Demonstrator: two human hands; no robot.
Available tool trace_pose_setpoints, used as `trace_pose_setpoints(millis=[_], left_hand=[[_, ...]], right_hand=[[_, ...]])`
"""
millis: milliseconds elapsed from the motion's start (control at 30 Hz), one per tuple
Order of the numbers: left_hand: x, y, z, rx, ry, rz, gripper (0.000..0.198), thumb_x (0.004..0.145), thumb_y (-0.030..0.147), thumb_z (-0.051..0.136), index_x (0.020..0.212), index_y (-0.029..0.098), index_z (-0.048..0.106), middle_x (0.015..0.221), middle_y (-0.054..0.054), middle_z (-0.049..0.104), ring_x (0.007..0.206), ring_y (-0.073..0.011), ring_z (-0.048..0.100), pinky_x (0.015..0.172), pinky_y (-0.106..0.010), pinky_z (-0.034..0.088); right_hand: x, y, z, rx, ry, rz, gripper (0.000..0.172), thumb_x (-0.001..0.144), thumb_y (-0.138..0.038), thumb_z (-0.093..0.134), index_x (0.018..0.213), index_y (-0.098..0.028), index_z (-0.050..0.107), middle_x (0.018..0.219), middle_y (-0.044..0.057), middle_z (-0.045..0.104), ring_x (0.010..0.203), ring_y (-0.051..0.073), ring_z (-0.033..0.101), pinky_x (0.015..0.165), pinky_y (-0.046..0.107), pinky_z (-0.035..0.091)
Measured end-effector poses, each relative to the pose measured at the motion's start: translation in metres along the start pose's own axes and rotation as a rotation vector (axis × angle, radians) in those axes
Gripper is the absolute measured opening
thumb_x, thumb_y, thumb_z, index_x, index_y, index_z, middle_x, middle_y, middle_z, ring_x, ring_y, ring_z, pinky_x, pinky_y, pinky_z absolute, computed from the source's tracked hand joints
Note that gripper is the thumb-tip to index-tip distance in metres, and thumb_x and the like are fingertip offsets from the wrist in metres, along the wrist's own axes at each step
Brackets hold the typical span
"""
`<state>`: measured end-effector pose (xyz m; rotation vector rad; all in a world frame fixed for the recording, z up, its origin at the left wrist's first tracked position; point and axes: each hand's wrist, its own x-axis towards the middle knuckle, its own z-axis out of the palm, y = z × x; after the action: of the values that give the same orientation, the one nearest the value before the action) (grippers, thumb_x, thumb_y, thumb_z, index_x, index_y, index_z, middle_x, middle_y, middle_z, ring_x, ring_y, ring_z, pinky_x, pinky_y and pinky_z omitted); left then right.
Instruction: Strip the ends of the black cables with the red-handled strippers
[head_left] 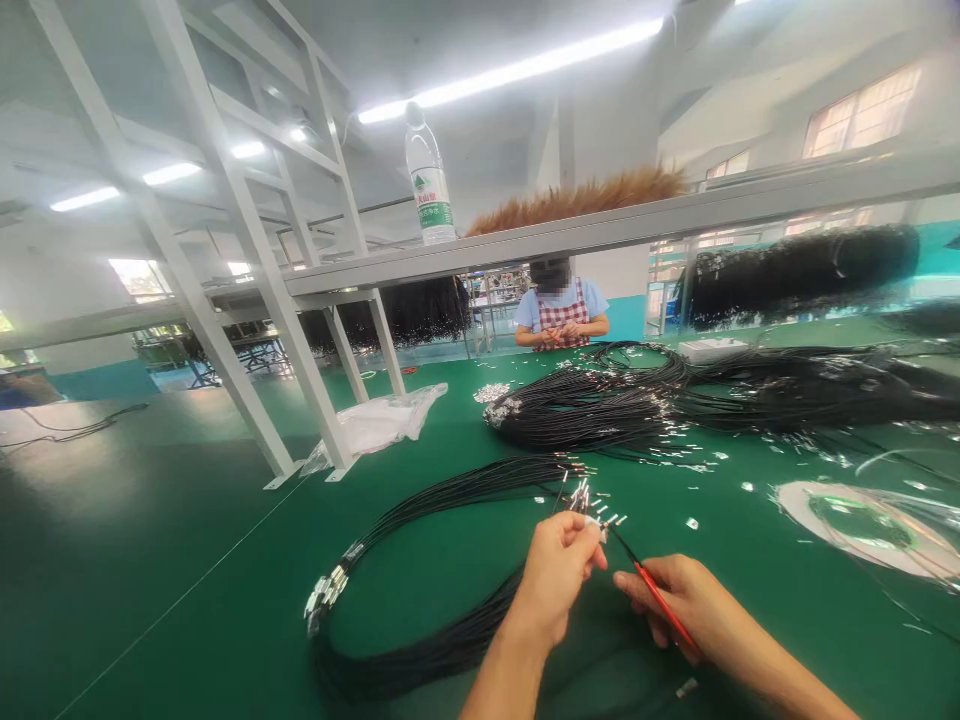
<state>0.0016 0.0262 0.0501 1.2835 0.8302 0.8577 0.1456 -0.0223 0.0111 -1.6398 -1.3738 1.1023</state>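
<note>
My left hand [553,575] is closed in a pinch around the metal-tipped ends of a few black cords [592,510], held just above the green table [187,560]. My right hand [679,600] is closed on a thin red tool [664,600] whose dark tip points at those cord ends. A looped bundle of black cords [420,500] lies on the table in front of my left hand, its clasped ends at the lower left [326,590].
A large heap of black cords [637,405] with scattered metal bits lies further back. A clear plastic bag [386,420] sits by the white rack legs [300,400]. A water bottle [429,180] stands on the shelf. A person in a checked apron [561,312] works opposite. A round clear lid [862,520] lies right.
</note>
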Motion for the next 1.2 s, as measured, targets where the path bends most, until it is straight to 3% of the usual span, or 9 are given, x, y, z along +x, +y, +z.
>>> trace_pose_setpoints(millis=[133,233,400,567,733,900,1033,1200], left_hand=[[0.001,0.007,-0.006,-0.103,-0.075,-0.040,0.033,0.069,0.042,0.067,0.067,0.015,0.049,0.057,0.003,0.048,0.048,-0.0048,0.030,0.050,-0.023,0.018],[0.001,0.011,-0.008,-0.149,-0.095,-0.010,0.035,0.069,0.042,0.068,0.068,0.015,0.047,0.059,0.003,0.049,0.049,-0.0041,0.030,0.051,-0.023,0.020],[-0.001,0.013,-0.009,-0.137,-0.119,0.001,0.030,0.074,0.030,0.065,0.094,0.012,0.052,0.064,0.000,0.058,0.053,-0.0066,0.040,0.055,-0.024,0.026],[-0.008,0.011,-0.007,-0.122,-0.175,-0.023,0.029,0.074,0.020,0.062,0.099,0.010,0.052,0.065,-0.001,0.060,0.057,-0.0087,0.046,0.058,-0.024,0.031],[-0.018,0.009,-0.006,-0.123,-0.162,0.005,0.030,0.076,0.029,0.066,0.096,0.010,0.054,0.066,-0.002,0.059,0.063,-0.0114,0.051,0.063,-0.026,0.036],[-0.030,0.016,-0.012,0.074,-0.087,-0.015,0.027,0.076,0.030,0.067,0.093,0.011,0.057,0.077,-0.006,0.063,0.073,-0.0142,0.055,0.071,-0.028,0.040],[-0.036,0.029,-0.022,0.197,0.000,0.051,0.032,0.073,0.024,0.070,0.100,0.013,0.057,0.097,-0.009,0.065,0.090,-0.0170,0.056,0.082,-0.029,0.041],[-0.034,0.032,-0.022,0.121,-0.065,0.054,0.035,0.070,0.019,0.072,0.101,0.014,0.055,0.087,-0.004,0.065,0.080,-0.0142,0.058,0.077,-0.027,0.043]], right_hand=[[0.002,0.007,-0.006,0.029,0.009,0.030,0.038,0.070,-0.049,0.063,0.049,-0.020,0.050,0.034,-0.002,0.054,0.023,0.007,0.035,0.028,0.018,0.020],[0.004,0.006,-0.010,0.096,0.087,0.030,0.036,0.067,-0.044,0.065,0.047,-0.020,0.047,0.033,-0.003,0.052,0.024,0.007,0.036,0.029,0.018,0.022],[0.001,-0.014,-0.006,0.330,0.174,-0.093,0.037,0.070,-0.055,0.059,0.071,-0.018,0.059,0.055,-0.002,0.060,0.038,0.008,0.044,0.037,0.020,0.031],[-0.005,-0.032,0.006,0.488,0.148,-0.175,0.041,0.068,-0.057,0.064,0.073,-0.016,0.061,0.058,-0.002,0.057,0.042,0.008,0.039,0.041,0.022,0.027],[-0.006,-0.031,0.016,0.580,0.073,-0.209,0.041,0.069,-0.056,0.066,0.063,-0.017,0.056,0.056,-0.002,0.055,0.044,0.007,0.037,0.042,0.022,0.026],[-0.008,-0.029,0.020,0.573,0.070,-0.185,0.042,0.065,-0.058,0.066,0.071,-0.017,0.058,0.049,-0.004,0.050,0.039,0.007,0.035,0.041,0.022,0.025],[-0.011,-0.030,0.023,0.481,0.044,-0.216,0.032,0.065,-0.046,0.069,0.065,-0.017,0.056,0.047,-0.007,0.043,0.043,0.008,0.033,0.043,0.023,0.024],[-0.012,-0.029,0.027,0.343,0.022,-0.288,0.027,0.069,-0.032,0.065,0.055,-0.019,0.046,0.050,-0.007,0.033,0.049,0.009,0.026,0.046,0.024,0.019]])
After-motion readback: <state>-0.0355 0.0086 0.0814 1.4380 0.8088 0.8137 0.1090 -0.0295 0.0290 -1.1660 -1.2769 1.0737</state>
